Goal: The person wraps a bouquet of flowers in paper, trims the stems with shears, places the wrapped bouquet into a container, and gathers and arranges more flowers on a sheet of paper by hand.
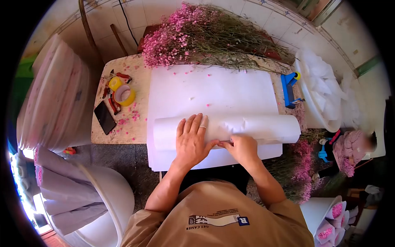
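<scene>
A white paper roll lies crosswise on a stack of flat white paper sheets on the table. My left hand, with a ring on one finger, rests flat on the roll, fingers stretched out. My right hand has its fingers curled at the roll's near edge, pinching the paper there. The two thumbs almost meet at that edge. Whatever the roll may contain is hidden. Small pink petals are scattered on the sheets beyond it.
Pink flowers on long stems lie along the table's back. At left are a tape roll, red-handled pliers and a phone. A blue tape dispenser stands right. White tubs flank me; a person sits at far right.
</scene>
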`<state>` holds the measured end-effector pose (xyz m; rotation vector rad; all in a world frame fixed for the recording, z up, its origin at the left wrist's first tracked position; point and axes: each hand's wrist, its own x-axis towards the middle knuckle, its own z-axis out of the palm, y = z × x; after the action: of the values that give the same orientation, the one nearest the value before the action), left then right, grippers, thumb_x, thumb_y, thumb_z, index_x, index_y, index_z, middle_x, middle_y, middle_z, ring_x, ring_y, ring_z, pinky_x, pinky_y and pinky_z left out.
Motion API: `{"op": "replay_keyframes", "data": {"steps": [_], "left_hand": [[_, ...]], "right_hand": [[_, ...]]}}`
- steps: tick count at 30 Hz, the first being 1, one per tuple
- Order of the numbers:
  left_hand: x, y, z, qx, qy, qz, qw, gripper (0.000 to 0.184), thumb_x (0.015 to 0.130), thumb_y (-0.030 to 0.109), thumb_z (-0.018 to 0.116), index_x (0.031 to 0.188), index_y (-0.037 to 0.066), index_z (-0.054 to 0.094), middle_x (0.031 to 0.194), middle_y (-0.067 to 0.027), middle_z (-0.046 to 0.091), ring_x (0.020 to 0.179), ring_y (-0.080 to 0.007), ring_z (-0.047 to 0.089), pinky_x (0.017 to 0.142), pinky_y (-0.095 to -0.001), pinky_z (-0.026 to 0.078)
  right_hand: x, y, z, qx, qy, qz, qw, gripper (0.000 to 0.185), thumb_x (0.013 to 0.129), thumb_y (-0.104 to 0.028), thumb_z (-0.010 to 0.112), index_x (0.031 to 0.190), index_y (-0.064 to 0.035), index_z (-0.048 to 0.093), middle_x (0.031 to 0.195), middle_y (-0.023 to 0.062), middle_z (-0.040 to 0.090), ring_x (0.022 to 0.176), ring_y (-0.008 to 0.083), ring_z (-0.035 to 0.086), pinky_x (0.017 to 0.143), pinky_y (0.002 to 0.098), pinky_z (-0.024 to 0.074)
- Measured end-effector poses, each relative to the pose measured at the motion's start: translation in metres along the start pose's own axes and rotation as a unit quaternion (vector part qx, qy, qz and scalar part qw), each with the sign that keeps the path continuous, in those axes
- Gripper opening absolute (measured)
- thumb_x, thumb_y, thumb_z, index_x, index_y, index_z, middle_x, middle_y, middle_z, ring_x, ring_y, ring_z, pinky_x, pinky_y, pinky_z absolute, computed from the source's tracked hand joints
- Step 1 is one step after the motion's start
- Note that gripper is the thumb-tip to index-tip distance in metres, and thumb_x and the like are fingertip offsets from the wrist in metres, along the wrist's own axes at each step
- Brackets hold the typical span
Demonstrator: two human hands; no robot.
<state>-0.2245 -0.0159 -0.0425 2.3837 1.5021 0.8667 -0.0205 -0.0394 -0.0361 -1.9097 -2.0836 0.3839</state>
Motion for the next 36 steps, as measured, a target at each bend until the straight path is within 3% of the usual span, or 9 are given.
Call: {"op": "replay_keyframes", "data": {"steps": [10, 12, 14, 16, 19, 22, 24, 28, 36], "left_hand": [[0.015, 0.007, 0.011, 0.087, 0.048, -0.008, 0.995, 0.041, 0.093, 0.026, 0.068, 0.127, 0.003, 0.067, 0.131, -0.0137, 0.067, 0.125, -0.0312, 0.058, 0.110, -0.0498, 0.037], [0.016, 0.007, 0.010, 0.093, 0.035, -0.002, 0.995, 0.039, 0.096, 0.024, 0.064, 0.128, 0.002, 0.066, 0.131, -0.0138, 0.066, 0.124, -0.0317, 0.058, 0.110, -0.0505, 0.036], [0.017, 0.008, 0.011, 0.105, 0.030, 0.003, 0.994, 0.038, 0.097, 0.023, 0.060, 0.128, 0.001, 0.065, 0.131, -0.0140, 0.066, 0.124, -0.0320, 0.058, 0.110, -0.0507, 0.036], [0.017, 0.009, 0.011, 0.108, 0.031, 0.014, 0.994, 0.038, 0.098, 0.020, 0.058, 0.129, 0.001, 0.065, 0.132, -0.0142, 0.065, 0.124, -0.0320, 0.058, 0.110, -0.0508, 0.036], [0.016, 0.010, 0.012, 0.113, 0.033, 0.015, 0.993, 0.039, 0.097, 0.018, 0.057, 0.130, 0.000, 0.064, 0.132, -0.0151, 0.065, 0.125, -0.0322, 0.058, 0.111, -0.0512, 0.036], [0.014, 0.012, 0.015, 0.126, 0.038, 0.015, 0.991, 0.039, 0.097, 0.019, 0.057, 0.131, 0.000, 0.064, 0.132, -0.0154, 0.065, 0.125, -0.0328, 0.058, 0.111, -0.0517, 0.035], [0.014, 0.013, 0.014, 0.128, 0.043, 0.018, 0.991, 0.039, 0.097, 0.019, 0.056, 0.130, 0.000, 0.064, 0.132, -0.0155, 0.065, 0.124, -0.0332, 0.058, 0.111, -0.0522, 0.036], [0.014, 0.015, 0.013, 0.134, 0.041, 0.020, 0.990, 0.039, 0.097, 0.020, 0.056, 0.130, 0.000, 0.063, 0.131, -0.0157, 0.065, 0.124, -0.0336, 0.059, 0.110, -0.0522, 0.036], [0.012, 0.012, 0.007, 0.118, 0.034, 0.019, 0.992, 0.037, 0.098, 0.017, 0.054, 0.129, 0.000, 0.063, 0.132, -0.0167, 0.065, 0.123, -0.0356, 0.059, 0.111, -0.0524, 0.036]], "right_hand": [[-0.017, 0.019, 0.000, 0.060, 0.094, -0.109, 0.988, 0.033, 0.080, -0.032, 0.082, 0.073, -0.0087, 0.060, 0.068, 0.0111, 0.067, 0.066, 0.0337, 0.068, 0.059, 0.0454, 0.0522], [-0.021, 0.034, -0.035, 0.089, 0.024, -0.104, 0.990, 0.027, 0.085, -0.026, 0.081, 0.077, -0.0072, 0.063, 0.069, 0.0107, 0.067, 0.061, 0.0260, 0.067, 0.056, 0.0402, 0.0503], [-0.011, 0.065, -0.073, 0.311, -0.009, -0.081, 0.947, 0.020, 0.090, -0.021, 0.078, 0.083, -0.0058, 0.068, 0.068, 0.0039, 0.066, 0.060, 0.0125, 0.061, 0.054, 0.0321, 0.0463], [0.018, 0.123, -0.102, 0.357, 0.120, 0.013, 0.926, 0.014, 0.092, -0.017, 0.077, 0.088, -0.0055, 0.072, 0.069, -0.0032, 0.063, 0.065, 0.0046, 0.054, 0.055, 0.0261, 0.0430], [0.084, 0.242, -0.145, 0.254, 0.300, 0.172, 0.903, 0.024, 0.094, -0.026, 0.074, 0.089, -0.0022, 0.072, 0.078, 0.0060, 0.071, 0.072, 0.0132, 0.063, 0.066, 0.0307, 0.0500], [0.133, 0.366, -0.139, 0.271, 0.375, 0.194, 0.865, 0.033, 0.089, -0.034, 0.079, 0.089, -0.0009, 0.073, 0.076, 0.0089, 0.070, 0.070, 0.0179, 0.064, 0.067, 0.0355, 0.0509], [0.142, 0.376, -0.150, 0.213, 0.278, 0.321, 0.880, 0.034, 0.090, -0.029, 0.080, 0.090, 0.0042, 0.071, 0.081, 0.0094, 0.070, 0.075, 0.0138, 0.062, 0.071, 0.0320, 0.0502], [0.148, 0.397, -0.150, 0.301, 0.206, 0.315, 0.876, 0.031, 0.086, -0.026, 0.083, 0.086, 0.0024, 0.070, 0.080, 0.0099, 0.070, 0.073, 0.0159, 0.061, 0.067, 0.0337, 0.0482], [0.075, 0.347, -0.145, 0.397, 0.299, 0.273, 0.824, 0.024, 0.093, -0.024, 0.077, 0.090, -0.0015, 0.069, 0.074, 0.0058, 0.067, 0.064, 0.0160, 0.062, 0.060, 0.0311, 0.0487]]}}
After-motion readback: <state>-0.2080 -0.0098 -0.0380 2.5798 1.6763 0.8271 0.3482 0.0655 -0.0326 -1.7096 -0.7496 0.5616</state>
